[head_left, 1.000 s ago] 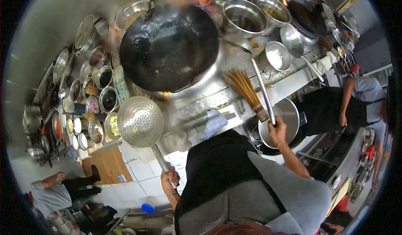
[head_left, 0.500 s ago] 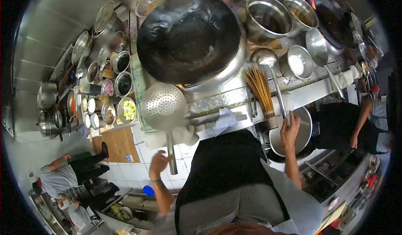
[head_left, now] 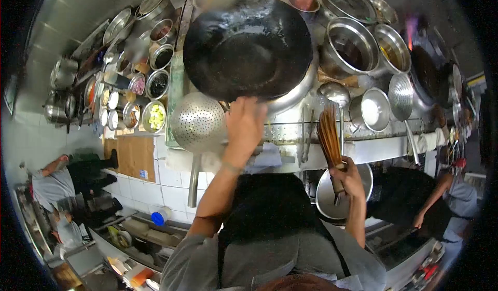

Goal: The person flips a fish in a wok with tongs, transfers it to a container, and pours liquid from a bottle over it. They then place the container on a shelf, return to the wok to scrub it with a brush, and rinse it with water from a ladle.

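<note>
My left hand (head_left: 245,127) is closed at the near rim of a large black wok (head_left: 246,47), whose inside looks dark and wet. My right hand (head_left: 348,178) grips the bound end of a bamboo wok brush (head_left: 328,135), its bristles pointing up and away from me. Behind the brush lies a steel ladle (head_left: 334,93), bowl end away from me. A perforated skimmer (head_left: 198,122) rests left of my left hand, with its handle hanging over the counter edge. Below the brush is a steel pot (head_left: 322,203).
Bowls of ingredients, one with chopped green pieces (head_left: 154,115), stand at left. Steel pots (head_left: 353,44) and a second skimmer (head_left: 400,96) are at right. A flame (head_left: 411,31) burns at far right. Another person's arm (head_left: 433,203) is on the right; people stand at lower left.
My left hand has gone from beside the skimmer's handle up to the wok's rim. My right hand has left the ladle's handle and taken the bamboo brush. The view has shifted.
</note>
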The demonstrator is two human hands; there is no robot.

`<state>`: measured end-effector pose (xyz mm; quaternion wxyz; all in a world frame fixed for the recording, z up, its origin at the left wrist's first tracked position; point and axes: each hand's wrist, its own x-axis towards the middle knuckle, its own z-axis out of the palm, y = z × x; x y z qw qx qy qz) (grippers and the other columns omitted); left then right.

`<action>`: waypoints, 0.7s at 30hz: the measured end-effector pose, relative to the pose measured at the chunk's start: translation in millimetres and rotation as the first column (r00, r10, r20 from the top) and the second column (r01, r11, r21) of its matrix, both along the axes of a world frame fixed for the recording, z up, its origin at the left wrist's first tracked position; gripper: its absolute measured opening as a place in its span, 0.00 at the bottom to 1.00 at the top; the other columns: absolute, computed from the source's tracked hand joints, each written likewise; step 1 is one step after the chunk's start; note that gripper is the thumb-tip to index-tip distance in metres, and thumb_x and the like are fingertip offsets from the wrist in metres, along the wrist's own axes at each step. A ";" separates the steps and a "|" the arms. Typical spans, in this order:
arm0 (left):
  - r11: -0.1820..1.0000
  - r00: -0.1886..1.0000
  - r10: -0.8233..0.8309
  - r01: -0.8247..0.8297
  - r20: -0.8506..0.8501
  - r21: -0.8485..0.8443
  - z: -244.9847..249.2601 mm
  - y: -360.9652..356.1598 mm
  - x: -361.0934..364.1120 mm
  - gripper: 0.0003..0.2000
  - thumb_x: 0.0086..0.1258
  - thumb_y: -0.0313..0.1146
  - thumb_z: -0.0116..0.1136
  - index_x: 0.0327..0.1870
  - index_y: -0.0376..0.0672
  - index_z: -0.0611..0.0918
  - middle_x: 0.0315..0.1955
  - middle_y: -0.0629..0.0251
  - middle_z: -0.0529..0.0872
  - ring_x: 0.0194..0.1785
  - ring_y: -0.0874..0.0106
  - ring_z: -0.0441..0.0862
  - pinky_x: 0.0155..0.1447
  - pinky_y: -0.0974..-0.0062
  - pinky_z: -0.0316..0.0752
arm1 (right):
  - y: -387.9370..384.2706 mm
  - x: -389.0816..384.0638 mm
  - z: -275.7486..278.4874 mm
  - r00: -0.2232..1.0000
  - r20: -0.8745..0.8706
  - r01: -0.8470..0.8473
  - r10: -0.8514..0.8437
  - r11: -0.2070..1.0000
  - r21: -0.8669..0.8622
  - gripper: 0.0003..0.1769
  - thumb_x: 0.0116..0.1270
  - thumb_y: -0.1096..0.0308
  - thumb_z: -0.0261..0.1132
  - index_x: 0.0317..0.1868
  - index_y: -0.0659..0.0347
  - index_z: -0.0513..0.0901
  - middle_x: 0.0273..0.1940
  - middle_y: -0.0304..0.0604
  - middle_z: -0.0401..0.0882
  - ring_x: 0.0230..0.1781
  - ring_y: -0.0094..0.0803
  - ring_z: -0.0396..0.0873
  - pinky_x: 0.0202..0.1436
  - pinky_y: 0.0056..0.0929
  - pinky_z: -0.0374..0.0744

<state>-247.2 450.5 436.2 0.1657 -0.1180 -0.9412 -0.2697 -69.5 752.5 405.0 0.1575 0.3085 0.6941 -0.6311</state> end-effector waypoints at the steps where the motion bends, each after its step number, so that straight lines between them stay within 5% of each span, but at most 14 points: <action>1: 1.000 1.000 0.015 -0.015 -0.001 0.015 -8.3 -5.4 -4.9 0.12 0.68 0.37 0.64 0.45 0.38 0.82 0.41 0.54 0.81 0.46 0.53 0.76 0.48 0.56 0.70 | 4.3 2.6 12.7 0.997 -0.060 0.050 -0.056 0.994 -0.096 0.42 0.57 0.71 0.75 0.70 0.69 0.65 0.45 0.52 0.84 0.41 0.37 0.85 0.45 0.29 0.84; 4: 0.996 0.999 -0.006 0.009 -0.046 0.085 -25.2 -18.2 -15.4 0.10 0.68 0.36 0.64 0.34 0.37 0.81 0.32 0.53 0.81 0.40 0.52 0.75 0.43 0.56 0.71 | 7.1 -11.9 54.2 0.949 -0.236 0.062 -0.208 0.859 -0.508 0.39 0.59 0.60 0.73 0.67 0.67 0.67 0.44 0.56 0.84 0.30 0.41 0.85 0.27 0.36 0.86; 6: 0.989 0.997 -0.064 0.070 -0.053 0.132 -32.7 -24.5 -20.3 0.11 0.68 0.35 0.64 0.32 0.36 0.81 0.32 0.53 0.81 0.39 0.53 0.75 0.44 0.56 0.71 | -0.9 -37.0 66.4 0.956 -0.214 0.001 -0.200 0.734 -0.679 0.38 0.62 0.57 0.71 0.68 0.63 0.67 0.42 0.55 0.83 0.30 0.40 0.85 0.25 0.36 0.85; 8: 0.982 0.992 -0.104 0.114 -0.068 0.150 -34.9 -30.5 -18.5 0.11 0.67 0.35 0.65 0.31 0.36 0.81 0.31 0.53 0.80 0.39 0.53 0.74 0.44 0.57 0.71 | -17.3 -72.1 79.8 0.959 -0.270 -0.070 -0.087 0.848 -0.525 0.34 0.64 0.57 0.70 0.67 0.60 0.69 0.41 0.53 0.82 0.29 0.36 0.83 0.25 0.33 0.84; 9: 0.979 0.990 -0.117 0.129 -0.080 0.158 -33.9 -34.5 -18.3 0.11 0.67 0.35 0.65 0.30 0.36 0.81 0.30 0.54 0.80 0.38 0.53 0.74 0.44 0.57 0.71 | -19.6 -94.2 87.6 0.966 -0.257 -0.102 0.028 0.955 -0.279 0.35 0.66 0.57 0.70 0.70 0.60 0.69 0.41 0.51 0.82 0.29 0.35 0.82 0.26 0.31 0.83; 11: 0.973 0.989 -0.129 0.140 -0.072 0.183 -26.1 -45.0 -17.1 0.11 0.66 0.35 0.65 0.30 0.37 0.81 0.30 0.54 0.80 0.38 0.53 0.74 0.45 0.57 0.71 | -37.2 -139.1 102.6 0.905 -0.298 -0.265 0.304 0.950 0.165 0.39 0.65 0.56 0.71 0.73 0.58 0.69 0.38 0.49 0.84 0.33 0.35 0.83 0.29 0.30 0.82; 13: 0.967 0.985 -0.148 0.163 -0.087 0.196 -24.8 -54.0 -17.6 0.11 0.65 0.36 0.65 0.30 0.37 0.80 0.31 0.55 0.80 0.39 0.55 0.73 0.46 0.58 0.70 | -54.4 -184.5 117.4 0.714 -0.243 -0.433 0.656 0.687 0.584 0.38 0.63 0.55 0.73 0.72 0.55 0.72 0.39 0.53 0.85 0.38 0.42 0.85 0.35 0.36 0.84; 15: 0.970 0.987 -0.141 0.154 -0.078 0.190 -20.9 -57.7 -17.0 0.11 0.65 0.36 0.65 0.31 0.37 0.80 0.32 0.55 0.79 0.41 0.56 0.73 0.46 0.59 0.70 | -82.6 -224.8 129.1 0.383 -0.060 -0.367 0.922 0.212 0.906 0.35 0.62 0.53 0.72 0.69 0.53 0.76 0.42 0.56 0.86 0.42 0.49 0.86 0.42 0.43 0.84; 17: 0.970 0.986 -0.151 0.161 -0.066 0.184 -23.7 -58.6 -17.2 0.11 0.66 0.37 0.63 0.31 0.38 0.79 0.33 0.57 0.78 0.42 0.58 0.73 0.46 0.59 0.70 | -147.0 -266.7 138.8 0.330 0.477 -0.610 0.814 -0.201 0.766 0.32 0.63 0.49 0.70 0.65 0.52 0.79 0.45 0.53 0.86 0.47 0.53 0.84 0.55 0.47 0.80; 19: 0.966 0.985 -0.143 0.160 -0.093 0.202 -27.9 -56.9 -18.3 0.11 0.66 0.37 0.63 0.31 0.39 0.78 0.33 0.57 0.77 0.41 0.58 0.73 0.46 0.59 0.70 | -177.7 -323.0 67.4 0.456 0.290 -0.370 0.842 -0.117 0.922 0.23 0.62 0.50 0.68 0.52 0.56 0.85 0.43 0.59 0.86 0.45 0.58 0.84 0.50 0.52 0.82; 21: 0.961 0.982 -0.171 0.184 -0.081 0.206 -27.1 -60.7 -17.3 0.09 0.67 0.36 0.61 0.33 0.40 0.78 0.34 0.59 0.77 0.41 0.59 0.72 0.46 0.60 0.70 | -219.3 -375.1 37.5 0.587 0.222 -0.358 0.778 0.004 0.934 0.24 0.62 0.53 0.69 0.54 0.60 0.82 0.37 0.61 0.86 0.41 0.59 0.85 0.47 0.51 0.83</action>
